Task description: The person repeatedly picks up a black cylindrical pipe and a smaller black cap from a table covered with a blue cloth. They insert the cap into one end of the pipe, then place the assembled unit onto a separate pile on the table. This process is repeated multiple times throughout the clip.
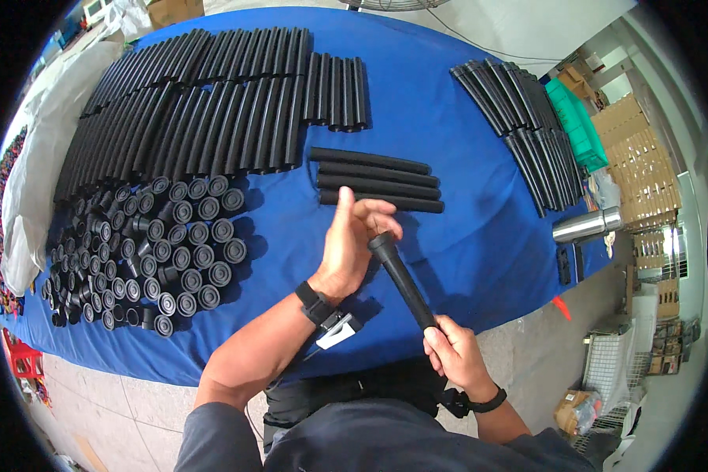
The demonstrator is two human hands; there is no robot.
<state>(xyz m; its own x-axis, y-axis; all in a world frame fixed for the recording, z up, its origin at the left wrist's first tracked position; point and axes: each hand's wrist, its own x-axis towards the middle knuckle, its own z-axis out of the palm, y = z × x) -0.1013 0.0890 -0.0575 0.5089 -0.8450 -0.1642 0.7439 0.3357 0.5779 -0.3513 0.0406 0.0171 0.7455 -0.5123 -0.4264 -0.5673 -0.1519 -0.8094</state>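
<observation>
My right hand (pixel 456 351) is closed around the lower end of a black tube (pixel 405 282), held at a slant over the table's near edge. A wider black collar or cap is at its upper end. Beside that end is my left hand (pixel 352 245), thumb stretched up and fingers loosely bent apart, not wrapped round the tube. Whether its palm touches the end, I cannot tell. Just beyond lie several loose black tubes (pixel 379 175), side by side. To the left are many round black caps (pixel 203 256) with ringed faces, some tipped on their sides.
Rows of black tubes (pixel 236 118) cover the far left of the blue cloth (pixel 405 86). More tubes (pixel 527 118) lie at the right, by a green crate (pixel 578 126) and a silver metal cylinder (pixel 586 226). White sheeting (pixel 43 165) hangs at the left edge.
</observation>
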